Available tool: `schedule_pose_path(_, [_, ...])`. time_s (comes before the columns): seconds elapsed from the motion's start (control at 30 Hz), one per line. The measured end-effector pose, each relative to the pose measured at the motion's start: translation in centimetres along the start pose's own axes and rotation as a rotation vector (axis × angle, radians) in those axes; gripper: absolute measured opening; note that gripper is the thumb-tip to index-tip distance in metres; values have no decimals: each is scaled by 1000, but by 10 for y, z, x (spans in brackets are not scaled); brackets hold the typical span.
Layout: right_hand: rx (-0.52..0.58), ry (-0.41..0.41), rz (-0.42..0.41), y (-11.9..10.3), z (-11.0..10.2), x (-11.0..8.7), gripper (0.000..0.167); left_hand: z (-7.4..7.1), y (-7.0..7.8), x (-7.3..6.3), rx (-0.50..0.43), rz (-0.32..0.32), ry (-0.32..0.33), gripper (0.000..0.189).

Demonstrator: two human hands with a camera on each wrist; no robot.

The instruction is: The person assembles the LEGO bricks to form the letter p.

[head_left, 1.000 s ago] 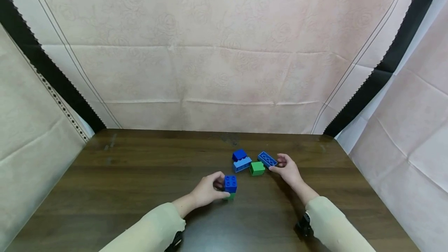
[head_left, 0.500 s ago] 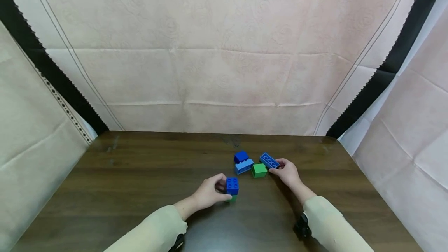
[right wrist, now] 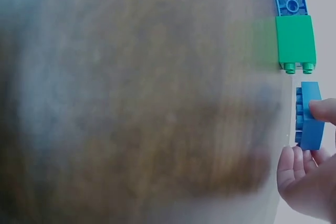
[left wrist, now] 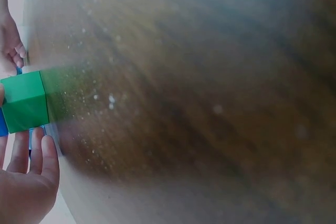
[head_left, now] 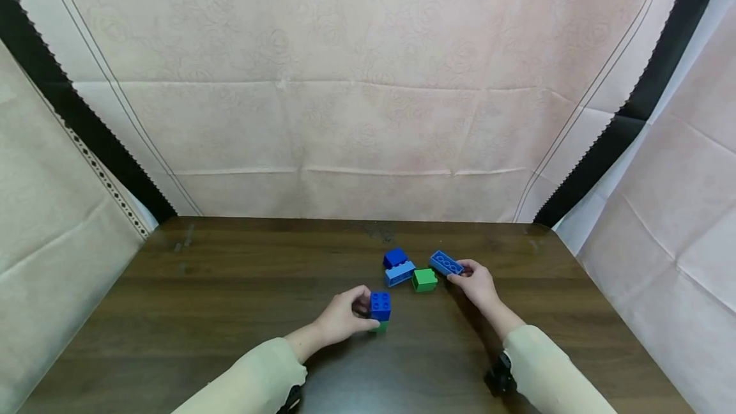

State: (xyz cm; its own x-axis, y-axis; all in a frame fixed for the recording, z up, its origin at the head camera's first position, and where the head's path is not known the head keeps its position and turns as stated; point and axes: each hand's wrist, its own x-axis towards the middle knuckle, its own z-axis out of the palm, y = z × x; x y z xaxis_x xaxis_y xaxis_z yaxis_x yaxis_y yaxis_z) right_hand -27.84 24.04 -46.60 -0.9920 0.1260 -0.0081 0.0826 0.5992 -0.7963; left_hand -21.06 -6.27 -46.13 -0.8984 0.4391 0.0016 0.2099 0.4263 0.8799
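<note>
My left hand (head_left: 340, 317) grips a small stack between thumb and fingers. A dark blue studded brick (head_left: 380, 305) forms its top, and a green brick (head_left: 382, 326) its bottom, partly covered by the thumb. The left wrist view shows that green brick (left wrist: 26, 103) close up. On the right, my right hand (head_left: 476, 283) pinches one end of a long blue brick (head_left: 444, 263). In the right wrist view the thumb presses one side of this blue brick (right wrist: 313, 119), its studs facing left.
Between the hands and slightly farther off lie a loose green brick (head_left: 424, 280), a lighter blue brick (head_left: 399, 273) on its side and a dark blue brick (head_left: 394, 257). They lie close together on the brown wooden table (head_left: 259, 260). A pale cloth (head_left: 345, 126) hangs behind.
My right fingers have come down from a raised pose onto the long blue brick, which has shifted slightly right, away from the green one. The left hand keeps its hold on the stack.
</note>
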Motion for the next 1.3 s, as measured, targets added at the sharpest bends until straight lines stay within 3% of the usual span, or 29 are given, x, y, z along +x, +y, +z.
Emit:
schedule_pose_path(0.5, [187,56,-40,-17,-17,-8,38,0,-1,1,-5,-10,1,28])
schedule_pose_path(1.0, [279,-8,-96,-26,-29,-18,42,-1,-1,0,5,16,5,29])
schedule_pose_path(1.23, [525,-75,-136,-31,-28,-22,40,0,1,0,2,19,2,28])
schedule_pose_path(1.3, [617,-102,-158,-33,-28,-23,29,0,2,0,1,17,3,28])
